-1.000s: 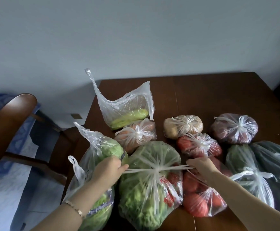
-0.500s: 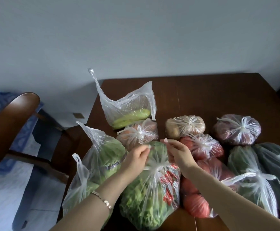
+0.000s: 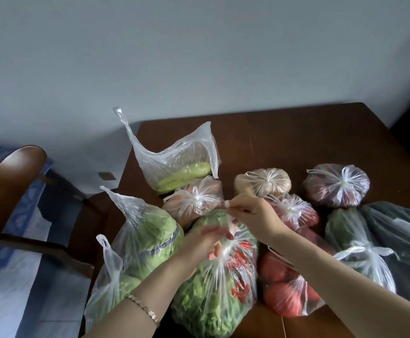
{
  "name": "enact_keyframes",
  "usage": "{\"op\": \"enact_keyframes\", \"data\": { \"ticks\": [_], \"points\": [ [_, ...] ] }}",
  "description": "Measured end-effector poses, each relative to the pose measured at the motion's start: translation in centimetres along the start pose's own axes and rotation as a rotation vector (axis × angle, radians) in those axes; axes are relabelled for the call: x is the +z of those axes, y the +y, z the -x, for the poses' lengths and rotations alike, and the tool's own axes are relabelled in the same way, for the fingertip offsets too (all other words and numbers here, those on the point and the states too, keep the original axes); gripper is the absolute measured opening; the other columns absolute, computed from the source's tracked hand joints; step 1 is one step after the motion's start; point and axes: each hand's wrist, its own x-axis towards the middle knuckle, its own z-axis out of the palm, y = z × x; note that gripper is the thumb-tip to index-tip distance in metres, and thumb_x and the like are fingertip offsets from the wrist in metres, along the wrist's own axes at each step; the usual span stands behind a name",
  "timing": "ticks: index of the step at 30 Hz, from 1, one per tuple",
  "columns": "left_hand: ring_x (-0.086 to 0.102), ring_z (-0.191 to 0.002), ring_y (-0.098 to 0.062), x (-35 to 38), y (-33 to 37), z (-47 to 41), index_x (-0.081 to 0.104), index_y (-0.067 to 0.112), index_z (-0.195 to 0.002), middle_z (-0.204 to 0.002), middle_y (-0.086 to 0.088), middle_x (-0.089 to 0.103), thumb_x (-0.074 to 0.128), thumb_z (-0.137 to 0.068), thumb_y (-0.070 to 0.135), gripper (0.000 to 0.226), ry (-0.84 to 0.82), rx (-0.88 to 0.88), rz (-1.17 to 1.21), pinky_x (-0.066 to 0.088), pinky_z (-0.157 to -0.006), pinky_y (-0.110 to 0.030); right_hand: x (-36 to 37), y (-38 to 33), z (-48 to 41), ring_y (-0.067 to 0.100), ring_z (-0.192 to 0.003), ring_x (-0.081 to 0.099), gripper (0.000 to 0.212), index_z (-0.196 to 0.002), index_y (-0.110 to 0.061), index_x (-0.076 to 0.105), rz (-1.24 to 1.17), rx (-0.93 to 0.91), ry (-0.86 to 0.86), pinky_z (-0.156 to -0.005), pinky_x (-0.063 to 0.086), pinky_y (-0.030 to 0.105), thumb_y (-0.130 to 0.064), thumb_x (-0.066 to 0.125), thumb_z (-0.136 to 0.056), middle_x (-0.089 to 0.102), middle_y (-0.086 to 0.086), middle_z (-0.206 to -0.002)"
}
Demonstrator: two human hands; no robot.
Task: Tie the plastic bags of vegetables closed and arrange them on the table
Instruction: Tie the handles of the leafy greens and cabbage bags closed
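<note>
A clear bag of leafy greens with red print (image 3: 213, 296) lies at the table's front. My left hand (image 3: 206, 242) grips its gathered neck at the knot. My right hand (image 3: 250, 215) pinches one twisted handle strip and holds it up above the knot. To the left stands an untied bag of green cabbage (image 3: 147, 242) with its handles loose. Behind it an open bag of pale green vegetables (image 3: 182, 167) stands upright.
Several tied bags fill the brown table (image 3: 296, 137): carrots (image 3: 194, 201), potatoes (image 3: 263, 182), tomatoes (image 3: 294, 211), red onions (image 3: 337, 185), large tomatoes (image 3: 287, 293), dark greens (image 3: 360, 242). A wooden chair (image 3: 11, 186) stands at the left.
Both hands had the handle strips pulled wide apart; they have since come together over the bag's knot, and my right hand has lifted one strip upward.
</note>
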Motion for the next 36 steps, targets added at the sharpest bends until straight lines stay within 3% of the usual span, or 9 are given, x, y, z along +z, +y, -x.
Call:
{"op": "enact_keyframes", "data": {
  "ticks": [6, 11, 14, 17, 21, 27, 30, 33, 36],
  "points": [
    [0.037, -0.047, -0.008, 0.5, -0.2, -0.4, 0.072, 0.022, -0.083, -0.053, 0.004, 0.052, 0.053, -0.093, 0.022, 0.021, 0.164, 0.001, 0.112, 0.026, -0.048, -0.021, 0.4, 0.7, 0.5, 0.010, -0.070, 0.065, 0.016, -0.093, -0.012, 0.069, -0.261, 0.174, 0.123, -0.073, 0.053, 0.015, -0.003, 0.067, -0.079, 0.070, -0.001, -0.080],
    [0.037, -0.047, -0.007, 0.6, -0.3, -0.4, 0.070, 0.022, -0.093, -0.068, -0.005, 0.058, 0.049, -0.094, 0.010, 0.025, 0.189, -0.016, 0.288, 0.028, -0.043, -0.016, 2.2, 3.1, 2.4, 0.010, -0.078, 0.053, 0.017, -0.099, -0.006, 0.069, 0.184, 0.180, -0.312, -0.075, 0.042, 0.021, -0.012, 0.057, -0.089, 0.061, -0.001, -0.090],
    [0.042, -0.046, -0.003, 0.9, 0.2, -0.5, 0.069, 0.020, -0.095, -0.078, -0.004, 0.066, 0.049, -0.094, 0.009, 0.023, 0.201, -0.005, 0.344, 0.028, -0.045, -0.016, 3.3, 3.5, 2.7, 0.008, -0.066, 0.054, 0.017, -0.080, -0.004, 0.066, 0.115, 0.135, -0.219, -0.065, 0.039, 0.021, -0.014, 0.056, -0.090, 0.061, -0.006, -0.068],
    [0.051, -0.057, 0.001, 0.9, 0.5, -0.8, 0.067, 0.025, -0.090, -0.087, -0.003, 0.061, 0.049, -0.094, 0.013, 0.022, 0.337, 0.124, 0.131, 0.036, -0.052, -0.014, 4.1, 3.1, 2.5, -0.002, -0.039, 0.045, 0.028, -0.063, -0.012, 0.060, -0.143, 0.320, -0.060, -0.044, 0.032, 0.009, -0.009, 0.055, -0.090, 0.052, -0.014, -0.039],
    [0.050, -0.058, -0.005, 1.0, 1.5, -0.7, 0.067, 0.021, -0.092, -0.072, -0.005, 0.053, 0.049, -0.093, 0.009, 0.022, 0.358, 0.350, -0.157, 0.042, -0.055, -0.009, 5.4, 3.1, 1.9, 0.005, -0.041, 0.034, 0.047, -0.044, -0.021, 0.044, -0.043, 0.377, -0.055, -0.040, 0.025, 0.013, -0.005, 0.053, -0.087, 0.040, -0.008, -0.042],
    [0.062, -0.053, 0.000, 0.9, 3.0, -2.9, 0.068, 0.004, -0.104, -0.062, 0.004, 0.062, 0.056, -0.088, 0.000, 0.020, 0.310, 0.214, -0.018, 0.057, -0.075, -0.025, 5.5, 3.1, 2.5, 0.011, -0.053, 0.034, 0.021, -0.059, 0.002, 0.050, 0.056, 0.261, -0.288, -0.053, 0.028, 0.027, -0.015, 0.049, -0.072, 0.039, -0.001, -0.057],
    [0.066, -0.053, -0.003, 0.6, 3.1, -3.6, 0.068, -0.002, -0.097, -0.070, -0.001, 0.064, 0.061, -0.086, 0.002, 0.013, 0.302, 0.090, 0.093, 0.057, -0.065, -0.021, 5.1, 3.5, 2.9, 0.005, -0.047, 0.035, 0.034, -0.078, 0.009, 0.062, -0.066, 0.339, -0.247, -0.049, 0.028, 0.019, -0.024, 0.061, -0.084, 0.041, -0.002, -0.057],
    [0.067, -0.060, -0.012, -0.2, 1.8, -3.6, 0.065, 0.006, -0.076, -0.070, -0.007, 0.069, 0.062, -0.087, 0.024, 0.021, 0.394, 0.035, -0.199, 0.059, -0.071, -0.033, 4.9, 4.2, 3.0, 0.009, -0.050, 0.038, 0.029, -0.067, -0.002, 0.063, -0.157, 0.457, -0.181, -0.050, 0.030, 0.020, -0.023, 0.060, -0.088, 0.045, 0.001, -0.056],
    [0.062, -0.076, -0.018, 0.0, -0.1, -2.2, 0.050, 0.013, -0.091, -0.083, 0.000, 0.065, 0.053, -0.089, 0.041, 0.028, 0.385, 0.130, -0.594, 0.046, -0.068, -0.029, 5.1, 4.7, 3.0, 0.009, -0.049, 0.044, 0.026, -0.063, -0.013, 0.063, -0.322, 0.554, -0.111, -0.050, 0.037, 0.017, -0.016, 0.059, -0.089, 0.053, -0.001, -0.055]
  ]
}}
